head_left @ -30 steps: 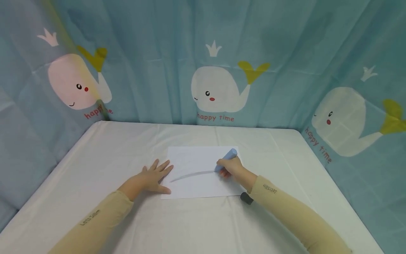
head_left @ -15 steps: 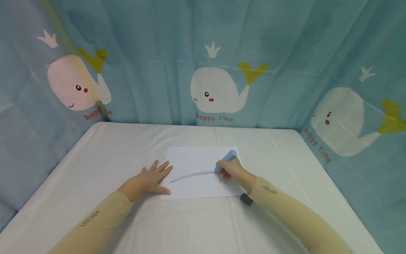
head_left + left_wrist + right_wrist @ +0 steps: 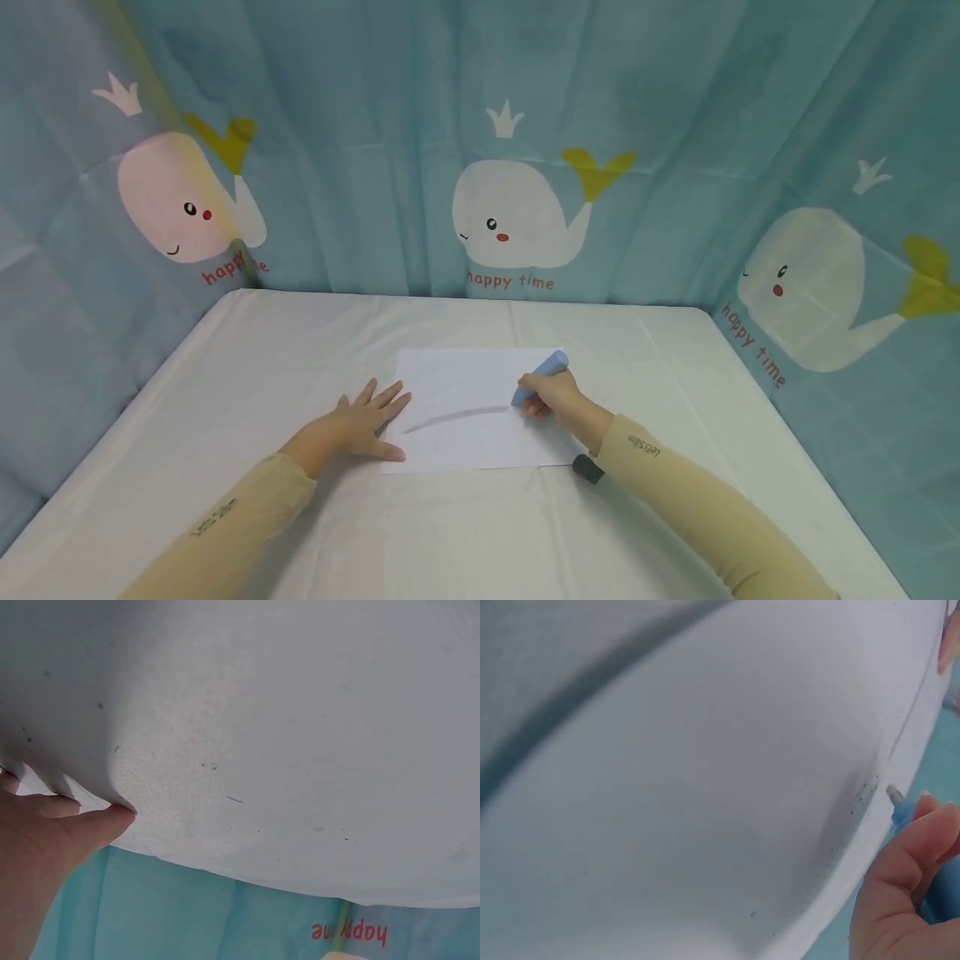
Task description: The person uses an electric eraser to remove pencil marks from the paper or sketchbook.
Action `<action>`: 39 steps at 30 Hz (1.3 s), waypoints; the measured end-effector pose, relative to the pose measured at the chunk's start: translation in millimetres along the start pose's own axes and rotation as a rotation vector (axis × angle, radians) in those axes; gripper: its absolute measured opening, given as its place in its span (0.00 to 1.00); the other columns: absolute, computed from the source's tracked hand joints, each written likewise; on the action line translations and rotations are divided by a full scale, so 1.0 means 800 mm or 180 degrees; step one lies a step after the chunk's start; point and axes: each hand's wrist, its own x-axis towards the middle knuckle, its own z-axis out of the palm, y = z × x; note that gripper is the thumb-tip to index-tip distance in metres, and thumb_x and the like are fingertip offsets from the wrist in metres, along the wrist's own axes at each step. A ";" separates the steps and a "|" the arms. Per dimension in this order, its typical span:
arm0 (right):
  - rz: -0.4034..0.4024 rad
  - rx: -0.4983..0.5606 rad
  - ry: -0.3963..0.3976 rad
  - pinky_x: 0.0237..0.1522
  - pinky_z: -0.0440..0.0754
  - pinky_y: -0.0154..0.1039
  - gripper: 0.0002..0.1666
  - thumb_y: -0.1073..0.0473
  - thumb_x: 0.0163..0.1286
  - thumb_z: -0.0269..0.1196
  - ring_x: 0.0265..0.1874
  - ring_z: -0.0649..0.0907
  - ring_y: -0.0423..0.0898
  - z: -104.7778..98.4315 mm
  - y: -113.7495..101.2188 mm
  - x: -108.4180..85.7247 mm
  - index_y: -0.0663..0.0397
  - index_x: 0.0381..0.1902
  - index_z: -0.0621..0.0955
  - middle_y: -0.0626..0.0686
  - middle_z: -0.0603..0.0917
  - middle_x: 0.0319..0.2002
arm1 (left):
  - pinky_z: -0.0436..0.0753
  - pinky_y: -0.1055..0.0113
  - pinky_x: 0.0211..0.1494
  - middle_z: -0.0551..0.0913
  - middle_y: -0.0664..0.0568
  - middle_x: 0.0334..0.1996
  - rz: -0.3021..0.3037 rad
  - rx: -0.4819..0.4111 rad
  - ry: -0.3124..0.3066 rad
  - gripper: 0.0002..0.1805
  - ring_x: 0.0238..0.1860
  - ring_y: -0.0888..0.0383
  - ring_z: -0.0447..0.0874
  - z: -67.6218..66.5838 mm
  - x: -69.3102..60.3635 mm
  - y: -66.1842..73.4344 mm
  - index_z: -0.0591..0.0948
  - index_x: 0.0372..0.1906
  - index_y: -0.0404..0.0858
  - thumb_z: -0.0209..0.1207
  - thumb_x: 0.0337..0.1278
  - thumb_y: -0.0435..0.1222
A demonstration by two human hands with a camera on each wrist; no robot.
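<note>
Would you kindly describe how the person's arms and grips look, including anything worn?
The left sleeve and right sleeve are plain beige, ending near the wrists, each with small dark lettering, perhaps "Let's Slim". The left grip and right grip are bare, without gloves. No cables show.

The left hand (image 3: pixel 356 427) lies spread while the right hand (image 3: pixel 557 395) grips.

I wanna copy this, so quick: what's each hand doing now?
Left hand: open, fingers spread over the left edge of the paper.
Right hand: closed, holding the blue marker.
</note>
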 end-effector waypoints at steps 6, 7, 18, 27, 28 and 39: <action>0.0034 -0.0130 -0.0091 0.16 0.75 0.29 0.20 0.62 0.62 0.62 0.09 0.76 0.38 0.007 0.003 -0.003 0.73 0.46 0.73 0.52 0.78 0.13 | 0.41 0.24 0.62 0.44 0.41 0.77 0.0008 -0.0019 0.0028 0.58 0.73 0.29 0.32 -0.001 0.000 0.000 0.54 0.76 0.38 0.64 0.46 0.64; 0.0023 -0.0140 -0.0102 0.16 0.75 0.30 0.20 0.62 0.62 0.62 0.09 0.76 0.39 0.008 0.003 -0.004 0.73 0.46 0.74 0.52 0.78 0.13 | 0.41 0.24 0.62 0.44 0.41 0.77 0.0011 -0.0021 0.0038 0.58 0.73 0.29 0.32 -0.001 0.000 0.000 0.54 0.76 0.38 0.64 0.46 0.64; 0.0024 -0.0092 0.0002 0.17 0.75 0.30 0.18 0.61 0.62 0.62 0.09 0.76 0.39 0.005 0.005 -0.002 0.72 0.43 0.75 0.52 0.78 0.13 | 0.40 0.24 0.62 0.44 0.41 0.77 0.0026 -0.0049 0.0001 0.58 0.73 0.29 0.32 -0.003 0.001 0.002 0.54 0.76 0.38 0.64 0.47 0.63; 0.0035 -0.0082 -0.0029 0.16 0.75 0.29 0.17 0.61 0.62 0.62 0.09 0.76 0.38 0.008 0.004 -0.003 0.71 0.43 0.75 0.51 0.78 0.13 | 0.41 0.23 0.61 0.44 0.41 0.77 0.0028 -0.0027 0.0039 0.57 0.73 0.29 0.33 -0.001 -0.001 0.000 0.54 0.76 0.38 0.64 0.47 0.64; 0.0032 -0.0072 -0.0027 0.16 0.75 0.29 0.17 0.62 0.62 0.62 0.09 0.76 0.39 0.008 0.004 -0.003 0.71 0.43 0.75 0.51 0.78 0.12 | 0.42 0.23 0.62 0.44 0.41 0.77 0.0029 -0.0023 0.0036 0.57 0.73 0.29 0.33 -0.001 -0.001 0.000 0.54 0.76 0.38 0.63 0.47 0.64; 0.0066 -0.0043 -0.0037 0.16 0.75 0.30 0.19 0.62 0.62 0.63 0.09 0.76 0.39 0.008 0.005 -0.004 0.72 0.45 0.74 0.52 0.78 0.13 | 0.42 0.24 0.62 0.44 0.41 0.77 -0.0013 0.0007 0.0012 0.57 0.73 0.30 0.33 0.000 0.000 0.001 0.54 0.76 0.38 0.64 0.47 0.63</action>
